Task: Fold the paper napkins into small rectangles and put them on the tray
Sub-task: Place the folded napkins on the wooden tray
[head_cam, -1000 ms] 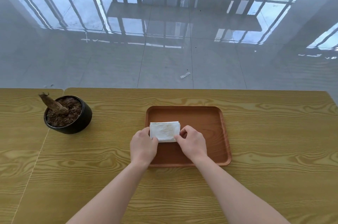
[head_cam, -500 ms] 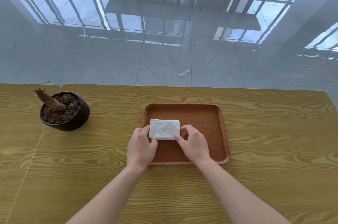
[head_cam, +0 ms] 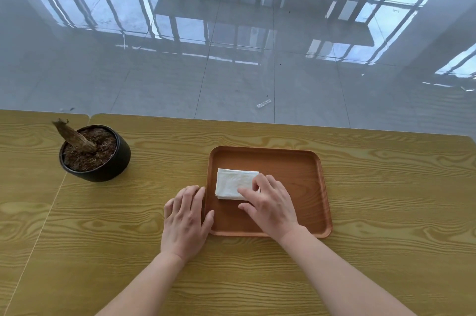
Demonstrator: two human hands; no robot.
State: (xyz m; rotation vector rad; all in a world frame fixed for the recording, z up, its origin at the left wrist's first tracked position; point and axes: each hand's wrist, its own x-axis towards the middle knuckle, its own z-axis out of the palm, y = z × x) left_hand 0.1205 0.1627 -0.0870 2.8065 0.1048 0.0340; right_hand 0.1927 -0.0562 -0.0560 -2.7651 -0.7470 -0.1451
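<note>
Napkin: a folded white napkin stack (head_cam: 235, 183) is seen lying flat in the near-left part of the tray (head_cam: 296, 168), its layered edges showing at the left end
Tray: a brown tray set on the wooden bench (head_cam: 386, 186), right of a dark plant pot (head_cam: 99, 158)
Right hand: the right hand (head_cam: 270, 202) is laid over the stack's right end, fingers (head_cam: 248, 190) loosely spread and pressed flat on the paper, nothing pinched
Left hand: the left hand (head_cam: 185, 220) is rested palm-down on the bench, fingers together, touching the tray's left rim and holding nothing
Risk: the light layers could be dragged out of line if the right hand is slid off rather than lifted; the fold may spring open once pressure is released; the tray could be nudged by the left hand
Hidden: the stack's right edge is covered by the hand; the number of napkins cannot be counted; unfolded napkins are not seen in view
</note>
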